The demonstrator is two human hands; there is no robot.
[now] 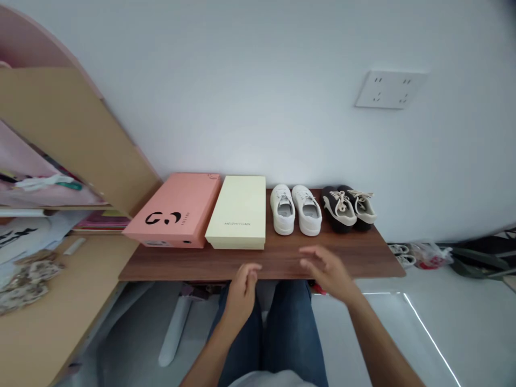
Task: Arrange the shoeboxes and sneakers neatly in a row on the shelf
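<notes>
white wall fills most of what we see, with a double socket plate [390,89] high on the right. against it runs a dark wooden surface [193,264]. at far left a pale wood desk [44,317] carries patterned cloth [24,279], and above it stands a slanted shelf unit [76,140] holding pink things.

our left hand [242,290] hangs at the near edge of the surface, just in front of it, thumb side up and fingers [252,269] loosely curled, close together, holding nothing. our right hand [328,271] hovers over the near right part of the surface, palm down, fingers [308,252] spread slightly apart and empty. it looks blurred. both forearms rise from the bottom of the view, with our blue jeans [282,328] between them.

along the back of the surface, from the left, we see a pink shoebox [175,210] with a black logo, then a pale yellow shoebox [238,212] just beside it, both lids on. next comes a pair of white sneakers [295,209], toes toward us, and then a pair of dark shoes with beige laces [349,208]. both pairs lie beyond our right hand, well clear of its fingers. bare wood lies between our hands and the row.

on the floor past the right end lie more shoes [403,255] and a plastic bag [429,253].
</notes>
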